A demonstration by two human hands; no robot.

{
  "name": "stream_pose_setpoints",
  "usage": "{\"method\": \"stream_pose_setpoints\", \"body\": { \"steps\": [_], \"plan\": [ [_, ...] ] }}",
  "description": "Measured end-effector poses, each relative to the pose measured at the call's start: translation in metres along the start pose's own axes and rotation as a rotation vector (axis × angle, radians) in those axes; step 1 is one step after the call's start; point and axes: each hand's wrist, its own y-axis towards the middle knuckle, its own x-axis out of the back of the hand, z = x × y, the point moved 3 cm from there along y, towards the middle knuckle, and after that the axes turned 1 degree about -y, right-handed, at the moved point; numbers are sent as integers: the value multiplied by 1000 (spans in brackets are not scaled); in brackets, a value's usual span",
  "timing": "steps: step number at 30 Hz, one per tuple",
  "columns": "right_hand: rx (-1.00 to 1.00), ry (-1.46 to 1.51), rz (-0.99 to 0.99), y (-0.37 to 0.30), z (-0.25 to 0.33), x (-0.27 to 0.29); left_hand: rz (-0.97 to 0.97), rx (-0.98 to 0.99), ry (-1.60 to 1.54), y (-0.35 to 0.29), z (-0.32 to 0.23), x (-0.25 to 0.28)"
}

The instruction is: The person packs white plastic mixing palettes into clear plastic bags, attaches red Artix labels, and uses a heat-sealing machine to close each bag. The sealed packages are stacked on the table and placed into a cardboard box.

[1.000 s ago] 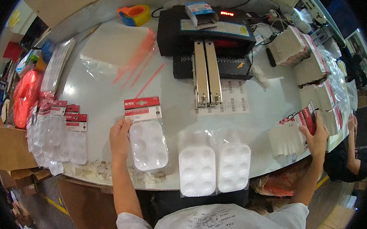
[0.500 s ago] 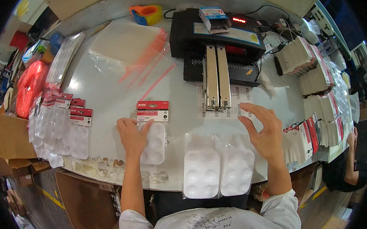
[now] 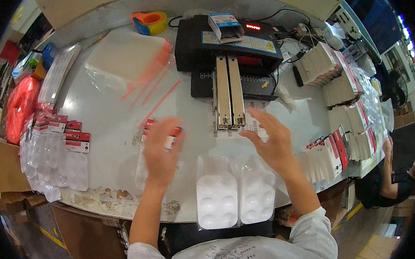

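Observation:
My left hand is blurred over a bagged paint palette with a red and white header card; its thumb stands apart from its fingers. Most of that palette is hidden under the hand and wrist, and contact cannot be made out. My right hand holds nothing, thumb and fingers spread, beside the front end of the two metal bars of a black machine. Between my forearms, at the table's front edge, lie two white palettes in clear bags, one left and one right.
Carded palettes are piled at the left. Clear bags with red strips lie behind, near a tape roll. Stacked header cards line the right side. A small box sits on the machine. Another person's arm shows far right.
The whole view has shifted slightly left. My left hand has moved up over the header card, and the palette beneath it has turned a little. My right hand stays near the metal bars.

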Motion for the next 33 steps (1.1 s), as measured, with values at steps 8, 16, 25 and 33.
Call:
{"method": "stream_pose_setpoints", "body": {
  "steps": [8, 16, 25, 33],
  "plan": [
    [186, -141, -83, 9, 8, -15, 157, -258, -163, 24, -45, -44],
    [226, -223, -172, 5, 13, -26, 30, -191, -110, 21, -42, -50],
    [-68, -181, -189, -6, 9, -18, 232, -335, -51, 8, -45, -35],
    [-37, -51, 117, -26, 19, -14, 586, -236, -9, 4, -50, -41]
  ]
}}
